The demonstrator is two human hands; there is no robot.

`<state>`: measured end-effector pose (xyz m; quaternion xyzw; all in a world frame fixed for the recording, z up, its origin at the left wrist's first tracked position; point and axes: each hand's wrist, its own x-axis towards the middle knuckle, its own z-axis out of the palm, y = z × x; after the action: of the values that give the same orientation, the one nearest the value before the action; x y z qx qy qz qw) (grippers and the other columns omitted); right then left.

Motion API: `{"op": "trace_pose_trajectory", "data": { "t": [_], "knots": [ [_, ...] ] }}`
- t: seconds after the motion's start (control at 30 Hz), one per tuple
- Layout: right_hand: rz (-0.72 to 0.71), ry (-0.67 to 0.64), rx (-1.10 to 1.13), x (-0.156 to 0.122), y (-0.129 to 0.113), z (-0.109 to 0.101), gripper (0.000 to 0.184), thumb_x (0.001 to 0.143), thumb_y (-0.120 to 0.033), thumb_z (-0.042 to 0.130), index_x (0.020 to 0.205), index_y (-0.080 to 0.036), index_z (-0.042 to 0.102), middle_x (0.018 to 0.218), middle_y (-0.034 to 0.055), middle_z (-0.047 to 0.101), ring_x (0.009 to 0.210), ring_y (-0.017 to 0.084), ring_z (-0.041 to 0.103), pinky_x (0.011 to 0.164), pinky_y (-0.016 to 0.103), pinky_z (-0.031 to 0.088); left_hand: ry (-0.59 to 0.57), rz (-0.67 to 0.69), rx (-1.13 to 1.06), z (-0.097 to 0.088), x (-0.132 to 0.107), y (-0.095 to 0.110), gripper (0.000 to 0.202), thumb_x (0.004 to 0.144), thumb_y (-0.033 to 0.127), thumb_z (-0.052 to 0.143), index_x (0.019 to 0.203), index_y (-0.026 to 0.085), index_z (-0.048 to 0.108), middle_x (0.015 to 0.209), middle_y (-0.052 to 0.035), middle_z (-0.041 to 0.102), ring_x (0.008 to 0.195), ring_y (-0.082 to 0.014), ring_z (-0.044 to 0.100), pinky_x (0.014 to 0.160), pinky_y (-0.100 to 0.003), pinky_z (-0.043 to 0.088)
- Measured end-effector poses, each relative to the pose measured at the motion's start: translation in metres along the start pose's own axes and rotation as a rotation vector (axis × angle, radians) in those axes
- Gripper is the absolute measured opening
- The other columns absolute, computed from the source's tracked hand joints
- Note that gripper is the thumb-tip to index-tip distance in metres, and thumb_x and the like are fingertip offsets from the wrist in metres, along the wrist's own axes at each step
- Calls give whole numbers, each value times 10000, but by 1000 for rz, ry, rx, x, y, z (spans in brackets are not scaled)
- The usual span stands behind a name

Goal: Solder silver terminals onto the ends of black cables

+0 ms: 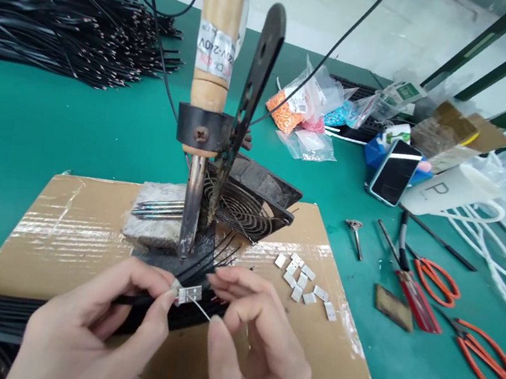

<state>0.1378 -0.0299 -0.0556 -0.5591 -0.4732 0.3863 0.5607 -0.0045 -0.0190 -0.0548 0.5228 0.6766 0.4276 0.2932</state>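
Two bare hands are closest. The left hand is clamped on a small, flat, silver metal clip, pinching it between thumb and finger. The right hand is close beside it, with its fingers closed on a thin silver wire that runs from the clip. Long black cables pass under both hands and lie on a flat brown cardboard sheet with shiny tape. Just past the hands, a soldering iron with a wooden handle stands upright in the way, in front of a round black wire fan guard. To its left sits a rough grey block. More silver clips lie scattered on the cardboard to the right. On the green counter, orange-handled scissors lie near on the right, a black phone lies farther back, and a big bundle of black cables lies far left.
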Motion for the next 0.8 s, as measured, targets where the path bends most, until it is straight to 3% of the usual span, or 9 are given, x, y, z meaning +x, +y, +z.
{"op": "trace_pose_trajectory", "data": {
  "t": [0.23, 0.4, 0.8],
  "knots": [
    [118, 53, 47, 1, -4, 15, 182, 870, -184, 627, 731, -273, 550, 1082, -8, 814, 974, 207, 788, 925, 363, 554, 32, 108, -54, 0, 20, 7, 91, 795, 273, 733, 711, 294, 705, 715, 105, 758, 585, -56, 745, 633, -26, 563],
    [61, 145, -48, 3, 0, 23, 166, 861, -220, 617, 727, -291, 549, 1075, -52, 831, 940, 198, 788, 901, 347, 585, 32, 101, -13, 1, 25, 6, 82, 830, 320, 714, 758, 285, 730, 786, 69, 790, 655, -93, 783, 654, -64, 595],
    [-94, 234, -115, 7, 1, 31, 171, 895, -211, 609, 755, -299, 570, 1061, -84, 841, 883, 165, 787, 857, 292, 617, 92, 130, -10, 0, 22, -1, 82, 884, 306, 739, 819, 297, 691, 803, 120, 726, 663, -48, 740, 708, -30, 577]
  ]
}}
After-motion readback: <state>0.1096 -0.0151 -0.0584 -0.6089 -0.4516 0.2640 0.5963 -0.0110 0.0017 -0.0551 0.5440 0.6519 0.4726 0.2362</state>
